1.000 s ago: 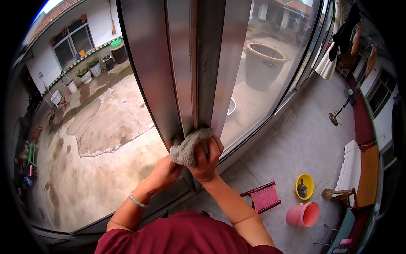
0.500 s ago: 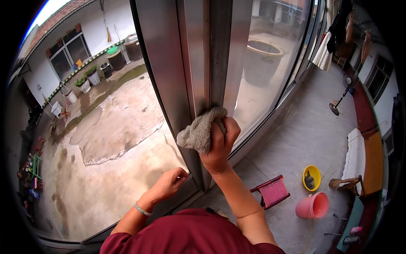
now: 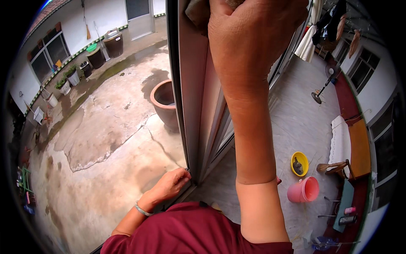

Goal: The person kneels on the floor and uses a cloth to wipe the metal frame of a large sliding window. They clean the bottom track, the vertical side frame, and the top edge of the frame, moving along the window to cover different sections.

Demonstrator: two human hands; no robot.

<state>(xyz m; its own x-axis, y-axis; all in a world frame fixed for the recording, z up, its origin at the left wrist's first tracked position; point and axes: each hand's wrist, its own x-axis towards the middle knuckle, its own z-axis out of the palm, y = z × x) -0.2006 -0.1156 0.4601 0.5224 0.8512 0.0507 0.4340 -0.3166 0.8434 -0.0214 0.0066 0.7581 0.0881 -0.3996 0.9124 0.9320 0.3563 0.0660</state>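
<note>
High up, my right hand (image 3: 253, 46) is closed round a grey cloth (image 3: 196, 16) and presses it to the metal door frame (image 3: 196, 89). Much of the cloth is hidden behind the hand or cut off by the upper edge. Lower down, my left hand (image 3: 171, 185), with a bangle at its wrist, has its fingers curled together against the frame's lower left edge. What these fingers grip, if anything, cannot be made out.
Right of the frame, a yellow basin (image 3: 299, 164) with a dark thing inside and a pink bucket (image 3: 303, 189) stand on the grey floor, near a bench (image 3: 359, 146) and a standing fan (image 3: 323, 86). Outside on the left, a large clay pot (image 3: 165, 103) sits on cracked concrete.
My right hand has moved up the frame with the cloth, nearer the camera. The left hand stays at the frame's edge. The view has shifted, and my right arm now covers most of the pink stool.
</note>
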